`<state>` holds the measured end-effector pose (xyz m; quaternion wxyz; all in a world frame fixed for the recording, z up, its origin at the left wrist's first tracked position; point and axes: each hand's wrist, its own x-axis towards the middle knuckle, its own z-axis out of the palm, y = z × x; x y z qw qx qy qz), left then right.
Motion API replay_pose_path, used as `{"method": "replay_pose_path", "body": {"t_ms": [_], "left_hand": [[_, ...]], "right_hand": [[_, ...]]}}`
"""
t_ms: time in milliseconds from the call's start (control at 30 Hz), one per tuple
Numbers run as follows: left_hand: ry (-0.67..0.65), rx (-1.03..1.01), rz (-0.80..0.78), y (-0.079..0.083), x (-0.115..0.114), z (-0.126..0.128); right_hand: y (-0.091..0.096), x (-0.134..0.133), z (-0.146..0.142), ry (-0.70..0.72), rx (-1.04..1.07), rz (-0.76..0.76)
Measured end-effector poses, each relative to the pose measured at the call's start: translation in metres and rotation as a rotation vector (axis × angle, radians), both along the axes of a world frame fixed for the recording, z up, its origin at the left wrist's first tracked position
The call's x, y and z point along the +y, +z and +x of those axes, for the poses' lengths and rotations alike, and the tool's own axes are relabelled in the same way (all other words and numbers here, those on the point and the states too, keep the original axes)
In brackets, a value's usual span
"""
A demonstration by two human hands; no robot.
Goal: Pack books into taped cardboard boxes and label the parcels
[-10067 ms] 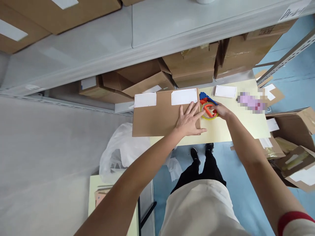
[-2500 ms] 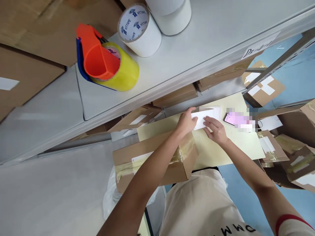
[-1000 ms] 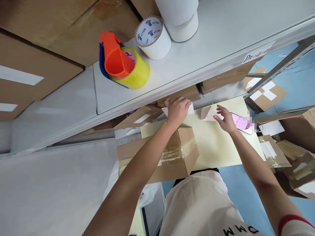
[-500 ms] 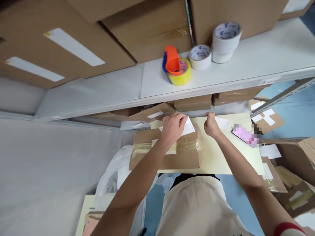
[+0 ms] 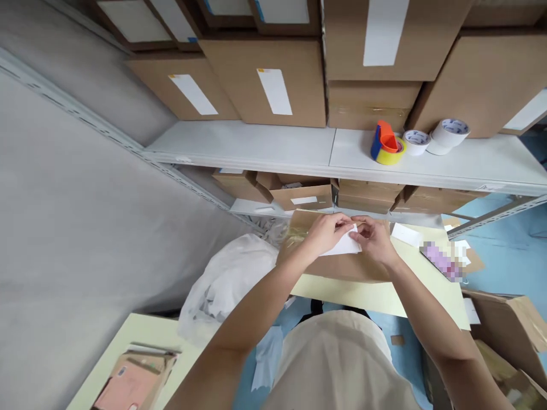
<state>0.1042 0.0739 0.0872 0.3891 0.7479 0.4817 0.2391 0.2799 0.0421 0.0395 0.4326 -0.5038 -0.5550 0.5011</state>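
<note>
Over a taped cardboard box (image 5: 354, 269) on the pale yellow table (image 5: 337, 289), my two hands meet. A white label (image 5: 344, 246) is pinched in my left hand (image 5: 328, 230), thumb on top. My right hand (image 5: 375, 238) closes its thumb and fingertips on the label's right edge, near a small raised corner. The label hangs just above or against the top of the box; I cannot tell which. Clear tape (image 5: 296, 234) glints at the box's left end, and my hands cover much of its upper face.
Right of the box lie a white paper slip (image 5: 405, 234) and a phone (image 5: 442, 261). A tape dispenser (image 5: 387, 143) and white tape rolls (image 5: 450, 134) stand on the grey shelf (image 5: 290, 149) ahead. A white plastic bag (image 5: 231, 276) bulges at left; open cartons (image 5: 498, 319) sit at lower right.
My right hand, closed and apart from the left before, has come across to the label. The box lies farther under both hands, and my view has tilted up and left.
</note>
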Motion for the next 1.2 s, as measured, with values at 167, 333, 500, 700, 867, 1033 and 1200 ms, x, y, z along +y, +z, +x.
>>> {"method": "replay_pose_path", "body": {"t_ms": [167, 333, 500, 700, 867, 1033, 1200], "left_hand": [[0.086, -0.124, -0.156, -0.013, -0.006, -0.069], [0.097, -0.446, -0.410, -0.033, -0.018, -0.111], [0.226, -0.602, -0.369, -0.038, -0.038, -0.108], [0.123, -0.870, -0.421, -0.037, -0.061, -0.107], [0.094, -0.957, -0.517, -0.042, -0.068, -0.114], [0.083, -0.926, -0.496, -0.042, -0.071, -0.108], [0.054, -0.812, -0.431, -0.033, -0.072, -0.093]], "right_hand": [[0.000, -0.022, -0.029, -0.208, 0.116, -0.003], [-0.009, -0.040, -0.050, -0.360, -0.041, 0.129], [0.005, -0.065, -0.090, -0.390, -0.650, 0.654], [0.022, -0.081, -0.131, -0.250, -0.829, 0.825], [0.024, -0.081, -0.131, -0.232, -0.820, 0.866], [0.025, -0.082, -0.125, -0.236, -0.817, 0.888], [0.027, -0.082, -0.109, -0.227, -0.833, 0.924]]}}
